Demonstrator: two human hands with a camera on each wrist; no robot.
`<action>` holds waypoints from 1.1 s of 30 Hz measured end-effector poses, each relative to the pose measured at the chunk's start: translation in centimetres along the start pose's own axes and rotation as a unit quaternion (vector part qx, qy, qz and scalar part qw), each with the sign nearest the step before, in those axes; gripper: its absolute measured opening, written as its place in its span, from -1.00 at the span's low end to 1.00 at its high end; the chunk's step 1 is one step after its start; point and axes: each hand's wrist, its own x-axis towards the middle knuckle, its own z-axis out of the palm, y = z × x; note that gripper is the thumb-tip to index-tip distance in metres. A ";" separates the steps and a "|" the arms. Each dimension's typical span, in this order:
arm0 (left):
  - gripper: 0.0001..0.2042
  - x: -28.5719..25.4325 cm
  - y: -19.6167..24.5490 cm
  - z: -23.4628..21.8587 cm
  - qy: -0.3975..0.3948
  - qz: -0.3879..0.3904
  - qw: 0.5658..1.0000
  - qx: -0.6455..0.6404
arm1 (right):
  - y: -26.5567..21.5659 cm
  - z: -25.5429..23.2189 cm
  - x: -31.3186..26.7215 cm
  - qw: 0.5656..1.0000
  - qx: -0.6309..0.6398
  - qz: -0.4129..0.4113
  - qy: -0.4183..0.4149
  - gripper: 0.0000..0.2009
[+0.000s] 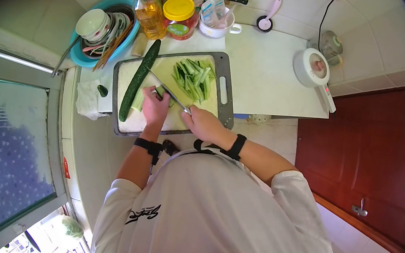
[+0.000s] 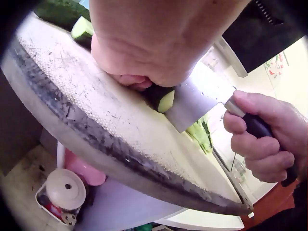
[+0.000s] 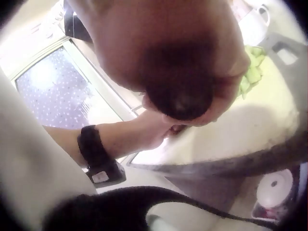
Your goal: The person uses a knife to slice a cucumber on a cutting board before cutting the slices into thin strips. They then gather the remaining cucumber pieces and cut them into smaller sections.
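My right hand (image 1: 205,124) grips the black handle (image 2: 257,126) of a kitchen knife, its broad blade (image 2: 195,101) standing on edge over the cutting board (image 1: 124,77). Curled fingers of my left hand (image 1: 154,107) hold a cucumber piece (image 2: 166,102) down, right beside the blade; much of that piece is hidden under the hand. To the left of it lies a long whole cucumber (image 1: 139,81), slanting across the board. A pile of cut cucumber strips (image 1: 193,78) sits on the board's right half. In the right wrist view, the handle's butt end (image 3: 180,101) pokes out of the fist.
Behind the board stand an oil bottle (image 1: 151,18), a yellow-lidded jar (image 1: 179,12) and a white mug (image 1: 212,30). A blue basin (image 1: 83,60) with bowls and chopsticks is at back left. A cucumber end (image 1: 102,90) lies left of the board, a white electric pot (image 1: 311,69) far right.
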 end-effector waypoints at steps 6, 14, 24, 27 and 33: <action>-0.59 -0.1 0.4 -0.2 0.007 -0.014 1.000 -0.003 | -1.0 -1.3 -1.6 1.000 0.008 0.007 -0.022 -0.60; -0.61 0.1 0.2 0.0 0.004 0.006 1.000 -0.003 | 0.9 0.2 0.2 1.000 0.025 -0.004 -0.010 -0.56; -0.63 0.0 0.4 -0.2 0.009 0.011 1.000 -0.008 | 0.0 -1.4 -1.7 0.998 0.044 0.012 -0.038 -0.56; -0.64 -0.3 0.0 -0.2 0.003 0.004 1.000 -0.005 | 0.9 0.1 0.0 0.998 0.054 0.012 -0.033 -0.55; -0.64 0.1 0.3 -0.1 0.013 0.019 1.000 -0.008 | 0.6 -0.4 -0.2 0.998 0.050 0.015 -0.024 -0.54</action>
